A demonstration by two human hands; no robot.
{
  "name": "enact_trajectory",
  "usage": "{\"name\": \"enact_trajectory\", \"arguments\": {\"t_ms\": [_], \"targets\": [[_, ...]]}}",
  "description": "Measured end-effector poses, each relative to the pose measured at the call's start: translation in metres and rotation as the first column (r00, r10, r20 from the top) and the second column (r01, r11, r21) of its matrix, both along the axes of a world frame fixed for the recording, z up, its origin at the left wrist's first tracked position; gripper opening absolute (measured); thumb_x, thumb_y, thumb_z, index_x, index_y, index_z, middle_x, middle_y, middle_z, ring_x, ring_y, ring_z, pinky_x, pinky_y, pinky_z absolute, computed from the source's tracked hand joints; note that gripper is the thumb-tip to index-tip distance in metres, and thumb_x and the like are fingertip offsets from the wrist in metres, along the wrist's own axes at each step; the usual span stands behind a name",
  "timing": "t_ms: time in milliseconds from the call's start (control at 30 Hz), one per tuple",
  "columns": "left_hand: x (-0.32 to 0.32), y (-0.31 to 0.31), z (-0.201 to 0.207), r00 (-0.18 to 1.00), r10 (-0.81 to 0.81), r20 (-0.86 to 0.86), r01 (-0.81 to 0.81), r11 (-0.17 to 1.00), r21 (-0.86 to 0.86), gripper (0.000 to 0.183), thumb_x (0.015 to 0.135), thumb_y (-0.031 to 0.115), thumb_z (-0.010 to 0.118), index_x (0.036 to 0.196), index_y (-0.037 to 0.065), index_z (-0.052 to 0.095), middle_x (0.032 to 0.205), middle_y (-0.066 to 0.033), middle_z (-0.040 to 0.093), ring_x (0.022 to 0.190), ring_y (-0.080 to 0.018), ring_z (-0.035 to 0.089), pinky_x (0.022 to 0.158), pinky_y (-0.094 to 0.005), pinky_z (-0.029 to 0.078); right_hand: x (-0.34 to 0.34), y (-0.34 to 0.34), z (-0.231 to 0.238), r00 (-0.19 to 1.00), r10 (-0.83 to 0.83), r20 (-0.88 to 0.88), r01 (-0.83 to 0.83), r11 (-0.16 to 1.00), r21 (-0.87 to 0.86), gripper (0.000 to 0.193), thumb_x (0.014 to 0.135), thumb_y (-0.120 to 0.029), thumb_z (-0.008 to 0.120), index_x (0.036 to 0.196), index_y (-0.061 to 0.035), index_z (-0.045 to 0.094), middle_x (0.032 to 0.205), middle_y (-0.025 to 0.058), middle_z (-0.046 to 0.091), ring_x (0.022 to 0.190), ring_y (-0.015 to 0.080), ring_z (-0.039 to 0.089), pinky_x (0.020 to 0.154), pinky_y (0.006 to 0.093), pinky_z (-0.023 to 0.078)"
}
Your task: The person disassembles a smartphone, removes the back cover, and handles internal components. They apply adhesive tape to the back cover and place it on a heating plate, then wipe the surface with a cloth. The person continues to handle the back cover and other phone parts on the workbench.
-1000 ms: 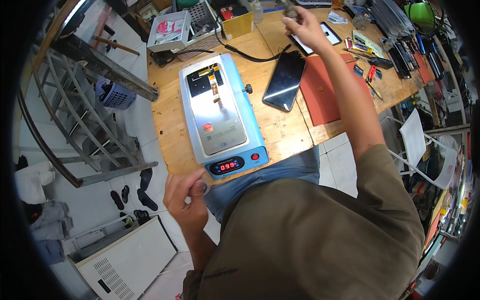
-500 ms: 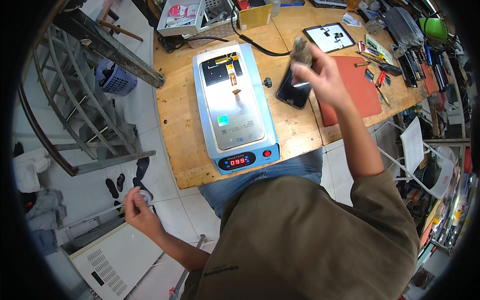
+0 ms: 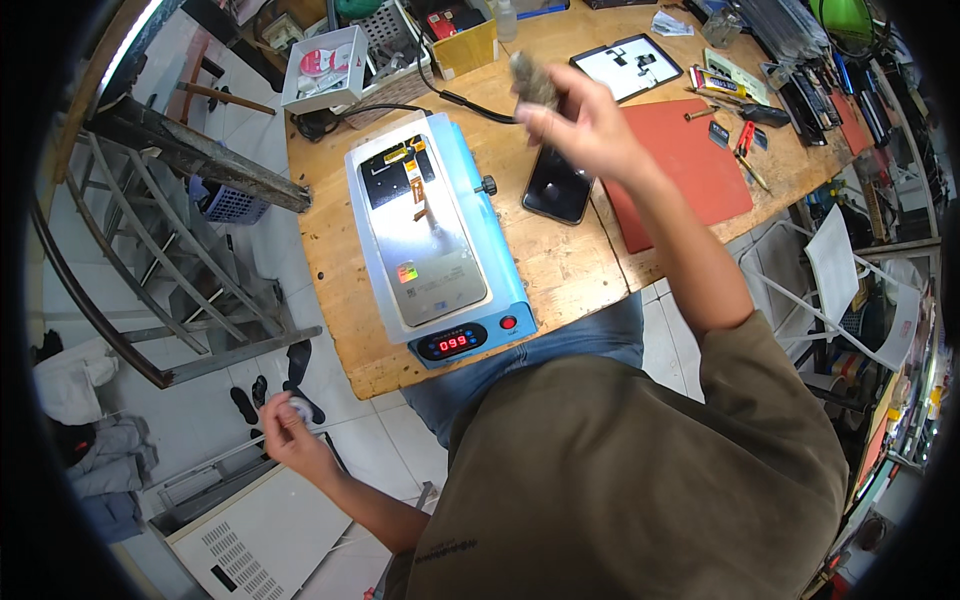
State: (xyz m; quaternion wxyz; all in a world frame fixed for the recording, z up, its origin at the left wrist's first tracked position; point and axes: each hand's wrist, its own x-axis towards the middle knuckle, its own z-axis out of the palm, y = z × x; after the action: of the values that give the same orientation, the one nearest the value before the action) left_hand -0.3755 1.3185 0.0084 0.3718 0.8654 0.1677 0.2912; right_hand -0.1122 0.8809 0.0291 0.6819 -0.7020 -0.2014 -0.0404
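My right hand is raised over the far side of the bench, its fingers closed round a crumpled grey-brown rag. Under that hand lies a dark smartphone, partly covered by it. To the left, a blue heating plate with a lit red display carries a phone screen panel, its silver back and orange flex cables facing up. Low at the left, off the bench, my left hand pinches a small round whitish roll, too small to make out exactly.
A red-brown mat lies on the right, with pliers and small tools beyond it. Behind stand a white box, a yellow carton and a white-faced tablet. A black cable crosses the back; a metal railing rises at left.
The view has shifted, so the bench sits differently in it. My right hand, with the rag, has moved a little left and farther away past the smartphone. My left hand still holds the roll.
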Motion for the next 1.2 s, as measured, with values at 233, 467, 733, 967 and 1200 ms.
{"name": "enact_trajectory", "arguments": {"t_ms": [233,467,733,967,1200], "targets": [[0.033,-0.115,0.027,0.888,-0.459,0.033,0.46,0.882,-0.1,0.014,0.101,0.01,0.064,0.103,-0.002,0.072,0.085,-0.0068,0.062,0.076,-0.0164,0.056,0.069,-0.0272,0.043,0.1,-0.09,-0.008,0.936,-0.35,0.032,0.349,0.914,-0.206,0.037,0.096,-0.02,0.073,0.123,0.0022,0.062,0.088,0.0041,0.066,0.074,0.0112,0.065,0.067,0.0276,0.058],[0.048,-0.135,0.033,0.874,-0.459,0.159,0.443,0.887,0.129,0.011,0.097,0.011,0.069,0.098,0.002,0.075,0.078,-0.0058,0.066,0.071,-0.0193,0.059,0.066,-0.031,0.045,0.095,-0.143,-0.017,0.837,-0.546,0.028,0.539,0.815,-0.212,0.028,0.098,-0.02,0.071,0.116,-0.0006,0.063,0.084,0.002,0.064,0.072,0.0101,0.063,0.066,0.0258,0.053],[0.022,-0.016,0.005,0.991,-0.103,0.081,0.086,0.979,0.184,0.019,0.103,0.014,0.062,0.099,0.0,0.073,0.083,-0.0088,0.067,0.076,-0.0201,0.059,0.069,-0.0319,0.046,-0.016,-0.063,-0.015,0.943,-0.333,0.021,0.334,0.941,-0.057,0.027,0.098,-0.019,0.07,0.118,-0.002,0.062,0.086,0.0001,0.064,0.075,0.0092,0.062,0.068,0.0256,0.049],[0.0,0.128,-0.029,0.959,0.277,0.064,-0.284,0.947,0.151,0.025,0.105,0.021,0.06,0.106,-0.001,0.072,0.098,-0.0083,0.072,0.085,-0.0174,0.063,0.075,-0.0316,0.049,-0.118,0.033,0.006,0.97,0.105,-0.219,-0.075,0.987,0.142,0.036,0.096,-0.009,0.072,0.126,0.0019,0.058,0.101,0.0035,0.064,0.092,0.0094,0.063,0.079,0.0268,0.054],[0.033,0.12,-0.04,0.985,0.174,0.007,-0.174,0.983,0.059,0.026,0.109,0.022,0.052,0.103,0.0,0.065,0.096,-0.0058,0.063,0.087,-0.0158,0.057,0.078,-0.0289,0.047,-0.108,0.027,-0.005,0.979,-0.016,-0.202,0.063,0.972,0.226,0.033,0.095,-0.007,0.071,0.125,0.003,0.06,0.103,0.0046,0.065,0.086,0.0098,0.065,0.074,0.0262,0.056]]}}
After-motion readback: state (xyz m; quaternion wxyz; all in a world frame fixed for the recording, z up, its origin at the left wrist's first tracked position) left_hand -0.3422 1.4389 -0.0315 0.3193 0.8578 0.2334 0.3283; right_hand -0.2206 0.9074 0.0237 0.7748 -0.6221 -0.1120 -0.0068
